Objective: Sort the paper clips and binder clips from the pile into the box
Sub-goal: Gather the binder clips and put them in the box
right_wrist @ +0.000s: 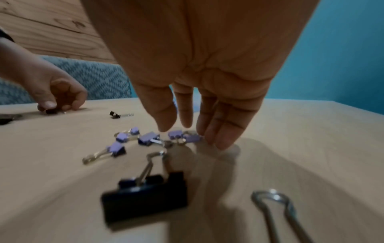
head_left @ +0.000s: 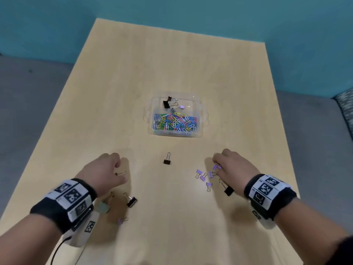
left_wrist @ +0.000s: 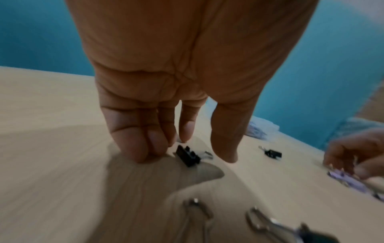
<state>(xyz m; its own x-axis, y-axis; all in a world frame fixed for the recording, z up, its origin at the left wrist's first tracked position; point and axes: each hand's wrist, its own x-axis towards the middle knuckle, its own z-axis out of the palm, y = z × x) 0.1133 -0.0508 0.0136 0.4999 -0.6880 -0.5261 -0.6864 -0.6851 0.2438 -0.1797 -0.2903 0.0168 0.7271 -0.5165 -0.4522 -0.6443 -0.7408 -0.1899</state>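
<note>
A clear plastic box stands mid-table, with coloured paper clips in its near part and a few binder clips in its far part. My left hand reaches down over a small black binder clip. Its fingertips touch the table beside the clip and the thumb stays apart from it. My right hand hovers over several purple binder clips. Its straight fingers touch one purple clip, with nothing gripped.
A black binder clip lies between the hands. Another black clip and a purple one lie by my left wrist. A larger black clip sits under my right wrist. The wooden table has blue walls behind it.
</note>
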